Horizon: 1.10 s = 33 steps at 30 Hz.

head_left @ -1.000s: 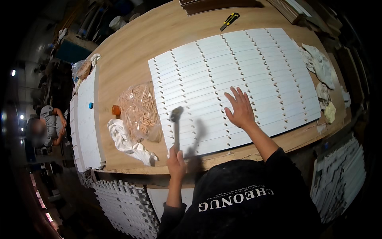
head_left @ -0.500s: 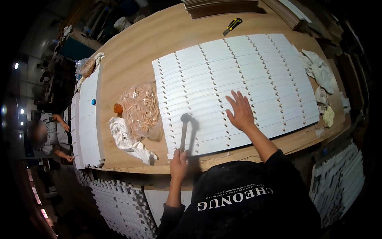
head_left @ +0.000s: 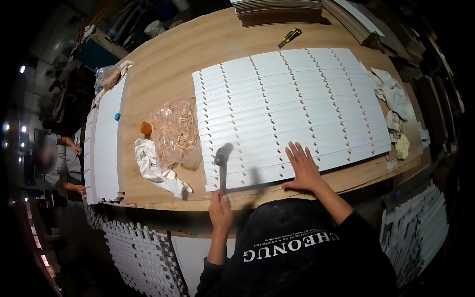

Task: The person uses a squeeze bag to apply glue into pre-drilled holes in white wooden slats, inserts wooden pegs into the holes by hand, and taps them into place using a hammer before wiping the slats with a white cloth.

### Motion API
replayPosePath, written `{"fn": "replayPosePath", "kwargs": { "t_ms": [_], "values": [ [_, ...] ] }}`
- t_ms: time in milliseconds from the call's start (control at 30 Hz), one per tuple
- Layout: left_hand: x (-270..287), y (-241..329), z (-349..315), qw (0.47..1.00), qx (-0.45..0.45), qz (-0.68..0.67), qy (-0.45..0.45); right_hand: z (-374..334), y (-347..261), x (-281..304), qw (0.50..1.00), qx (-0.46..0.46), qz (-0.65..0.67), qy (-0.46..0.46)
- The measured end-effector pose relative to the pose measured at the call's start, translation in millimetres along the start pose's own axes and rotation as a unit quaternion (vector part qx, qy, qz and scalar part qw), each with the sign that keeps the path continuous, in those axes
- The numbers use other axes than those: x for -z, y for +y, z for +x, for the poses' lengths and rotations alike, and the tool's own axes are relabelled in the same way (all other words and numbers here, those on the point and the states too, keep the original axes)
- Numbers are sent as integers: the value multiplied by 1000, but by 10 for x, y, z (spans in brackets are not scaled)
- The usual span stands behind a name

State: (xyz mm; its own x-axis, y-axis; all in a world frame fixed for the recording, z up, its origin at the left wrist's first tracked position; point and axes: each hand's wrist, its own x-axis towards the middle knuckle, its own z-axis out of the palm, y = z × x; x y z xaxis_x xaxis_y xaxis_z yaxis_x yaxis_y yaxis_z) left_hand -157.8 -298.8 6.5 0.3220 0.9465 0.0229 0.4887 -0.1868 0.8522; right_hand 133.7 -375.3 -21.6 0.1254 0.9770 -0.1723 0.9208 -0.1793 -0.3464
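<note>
Gripped in my left hand (head_left: 220, 213) is a hammer (head_left: 223, 173), its head raised over the near left part of the white boards. My right hand (head_left: 304, 169) lies flat with fingers spread, at the near edge of those boards. The white boards (head_left: 255, 126) are laid side by side, and several rows of small wooden dowels (head_left: 298, 89) stick up across them. Left of the boards is a clear plastic bag of loose dowels (head_left: 173, 131). A crumpled white cloth (head_left: 153, 168) lies beside the bag.
A yellow and black utility knife (head_left: 290, 37) lies beyond the boards. An orange cap (head_left: 146, 128) is by the bag. Stacked panels (head_left: 279, 11) stand at the far edge, cloths (head_left: 392, 91) at the right. Another person (head_left: 57, 158) works at the far left, beside more white boards (head_left: 106, 143).
My right hand has drawn back toward the near edge of the boards. The hammer, still in my left hand, has shifted slightly left and nearer to me.
</note>
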Motion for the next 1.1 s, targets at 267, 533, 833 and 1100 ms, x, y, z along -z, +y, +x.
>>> {"fn": "replayPosePath", "kwargs": {
  "t_ms": [267, 533, 833, 1100],
  "values": [
    [-106, -427, 223, 985, 61, 144, -80, -11, 3, -146, 996, -2, 3, 90],
    [-250, -228, 158, 984, -48, 168, 27, -15, 19, -203, 993, 11, 11, 120],
    [-42, -93, -141, 998, -3, 60, 8, -39, 32, -196, 991, 4, 17, 131],
    [-86, 66, -196, 991, 100, 67, -65, -50, 38, -192, 991, -1, 20, 129]
  ]
}}
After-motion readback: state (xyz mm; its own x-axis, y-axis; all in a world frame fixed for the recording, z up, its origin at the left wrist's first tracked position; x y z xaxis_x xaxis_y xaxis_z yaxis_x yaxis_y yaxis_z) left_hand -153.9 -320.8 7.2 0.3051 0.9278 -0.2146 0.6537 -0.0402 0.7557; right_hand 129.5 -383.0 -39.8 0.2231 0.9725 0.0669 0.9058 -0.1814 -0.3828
